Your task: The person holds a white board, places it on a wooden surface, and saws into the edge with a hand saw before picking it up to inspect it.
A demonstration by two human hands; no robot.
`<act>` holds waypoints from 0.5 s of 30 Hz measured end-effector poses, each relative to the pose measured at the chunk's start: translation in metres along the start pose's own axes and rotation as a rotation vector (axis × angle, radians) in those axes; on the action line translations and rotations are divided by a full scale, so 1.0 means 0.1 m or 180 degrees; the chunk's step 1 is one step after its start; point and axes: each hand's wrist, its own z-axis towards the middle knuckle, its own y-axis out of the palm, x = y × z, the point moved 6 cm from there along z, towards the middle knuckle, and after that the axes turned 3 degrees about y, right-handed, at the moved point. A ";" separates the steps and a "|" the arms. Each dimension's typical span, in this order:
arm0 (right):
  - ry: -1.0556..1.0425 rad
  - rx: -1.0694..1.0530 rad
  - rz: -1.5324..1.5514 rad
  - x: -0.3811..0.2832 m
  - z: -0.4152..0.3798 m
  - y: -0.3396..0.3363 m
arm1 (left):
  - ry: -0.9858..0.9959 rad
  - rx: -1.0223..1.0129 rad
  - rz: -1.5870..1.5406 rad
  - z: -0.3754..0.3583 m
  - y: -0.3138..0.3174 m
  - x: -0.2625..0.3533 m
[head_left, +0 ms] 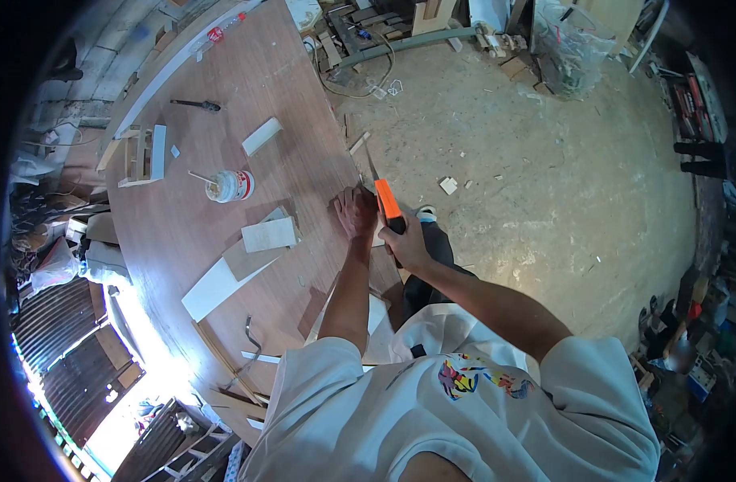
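The right hand (404,241) grips the orange-handled saw (386,199) — blade at the table (223,72) edge. The left hand (355,212) presses flat beside it, holding nothing.

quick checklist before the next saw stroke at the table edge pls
1. Right hand grips the orange-handled hand saw: ok.
2. Left hand presses flat at the edge of the wooden table, beside the blade: ok.
3. Left fingers clear of the teeth: cannot tell, they sit very close.
4. Piece being cut held firm: cannot tell, the hands hide it.
5. Glue jar and white board apart from the cut: ok.
6. Foot in the white shoe below the saw line: not ok.
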 end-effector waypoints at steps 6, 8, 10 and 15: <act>-0.1347 0.0144 -0.1383 0.45 -0.44 -0.03 | -0.0002 0.0080 -0.0187 -0.02 -0.08 -0.01; -0.1154 0.0161 -0.0937 0.38 -0.41 0.00 | 0.0010 0.0077 -0.0144 0.01 -0.05 -0.03; -0.0916 0.0197 -0.0501 0.37 -0.43 -0.02 | 0.0014 0.0031 -0.0116 -0.06 -0.06 -0.01; -0.1984 0.0244 -0.1037 -0.07 -0.52 -0.28 | -0.0283 -0.0037 -0.0427 -0.02 -0.01 -0.06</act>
